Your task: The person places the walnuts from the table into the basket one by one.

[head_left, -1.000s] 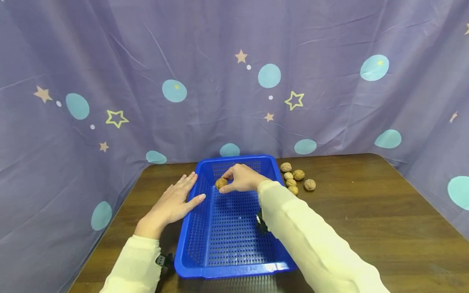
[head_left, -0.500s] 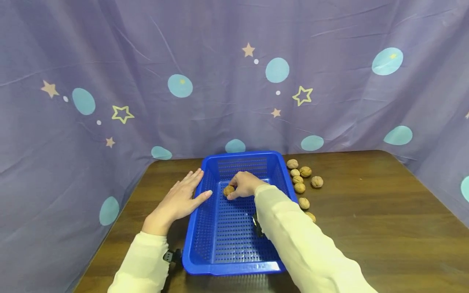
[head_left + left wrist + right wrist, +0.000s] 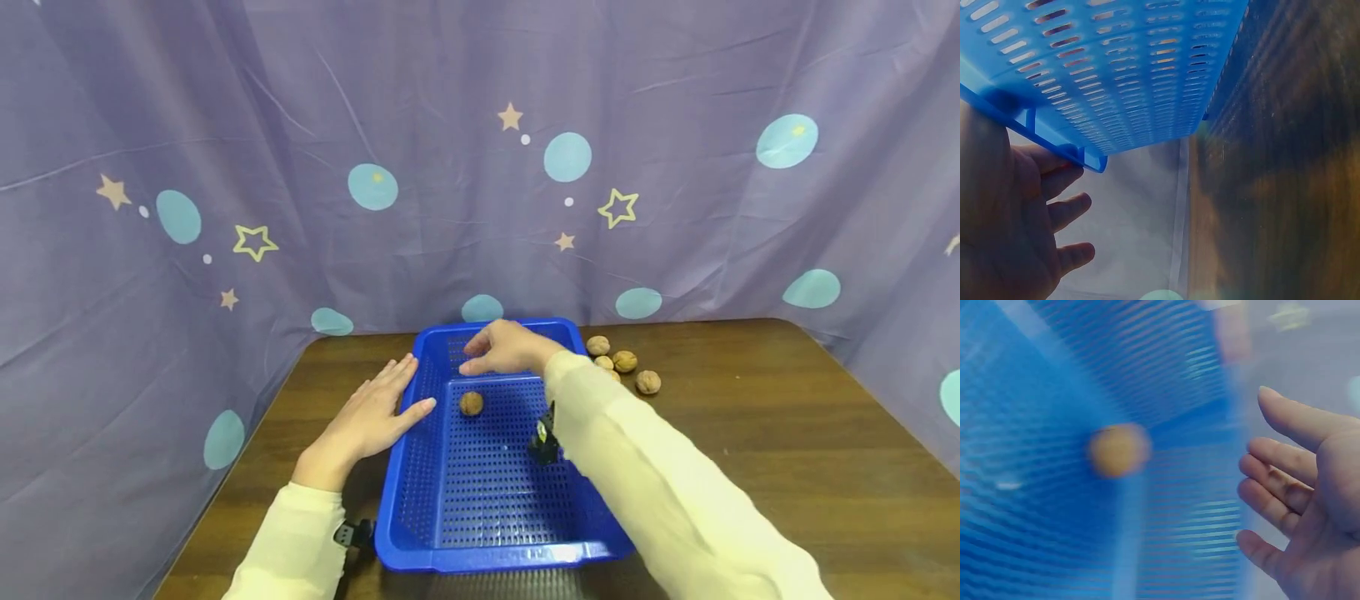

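A single walnut lies on the floor of the blue plastic basket, toward its far left corner. Above it and a little farther back is my right hand, thumb and fingers apart with nothing between them. In the right wrist view the walnut is blurred, well away from the fingertips of the right hand. My left hand rests along the basket's left rim, fingers extended and thumb over the edge. The left wrist view shows that hand against the rim, beside the slotted wall.
Several walnuts sit on the brown wooden table just right of the basket, some hidden behind the right sleeve. A purple curtain with stars and dots hangs behind the table's back edge.
My right hand has let go of the walnut, which now lies on the basket floor, and has risen away from it. The left hand has stayed on the rim.
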Motion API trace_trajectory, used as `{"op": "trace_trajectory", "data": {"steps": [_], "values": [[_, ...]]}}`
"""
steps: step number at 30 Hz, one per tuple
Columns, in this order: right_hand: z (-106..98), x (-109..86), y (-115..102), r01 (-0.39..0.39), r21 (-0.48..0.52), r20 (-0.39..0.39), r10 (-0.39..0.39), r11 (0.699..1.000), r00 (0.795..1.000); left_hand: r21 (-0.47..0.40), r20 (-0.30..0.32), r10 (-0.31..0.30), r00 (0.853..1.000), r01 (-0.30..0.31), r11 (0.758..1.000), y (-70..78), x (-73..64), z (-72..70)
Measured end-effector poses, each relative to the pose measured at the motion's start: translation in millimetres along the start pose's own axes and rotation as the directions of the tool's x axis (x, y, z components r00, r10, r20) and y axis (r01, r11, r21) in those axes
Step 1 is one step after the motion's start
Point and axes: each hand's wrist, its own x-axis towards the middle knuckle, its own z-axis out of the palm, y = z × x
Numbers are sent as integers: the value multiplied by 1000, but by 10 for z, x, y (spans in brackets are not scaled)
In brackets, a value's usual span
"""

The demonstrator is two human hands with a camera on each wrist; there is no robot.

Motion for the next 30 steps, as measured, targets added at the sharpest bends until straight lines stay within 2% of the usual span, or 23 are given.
{"op": "trace_trajectory", "data": {"steps": [4, 6, 8, 11, 15, 18, 21, 24, 30], "values": [[-575, -431, -88, 133, -27, -95, -135, 991, 986, 0, 5, -3, 1000, 3, 1000, 0, -11, 22], [-808, -749, -3, 171, -67, -158, -180, 983, 971, -9, 15, -6, 1000, 6, 1000, 11, -19, 32], [-956, -1101, 170, 178, -77, -216, -191, 981, 958, -12, 21, -1, 1000, 2, 1000, 20, -16, 48], [-986, -1587, 556, 149, -36, -286, -153, 988, 946, -17, 28, 1, 1000, -1, 1000, 25, -13, 67], [-800, -2044, 1107, 87, 10, -344, -78, 996, 936, -19, 23, 4, 1000, -3, 1000, 12, -22, 72], [-573, -2222, 1470, 52, 64, -367, -25, 997, 930, -22, 20, 5, 1000, -4, 1000, 5, -43, 64], [-366, -2302, 1694, 39, 121, -354, 7, 992, 935, -26, 21, 8, 1000, -8, 1000, 5, -55, 56], [-246, -2308, 1791, 37, 131, -325, 8, 991, 946, -34, 28, 16, 999, -15, 999, -2, -52, 44], [-184, -2205, 1875, 38, 99, -303, -7, 994, 953, -44, 18, 25, 1000, -24, 999, -38, -27, -11]]}}
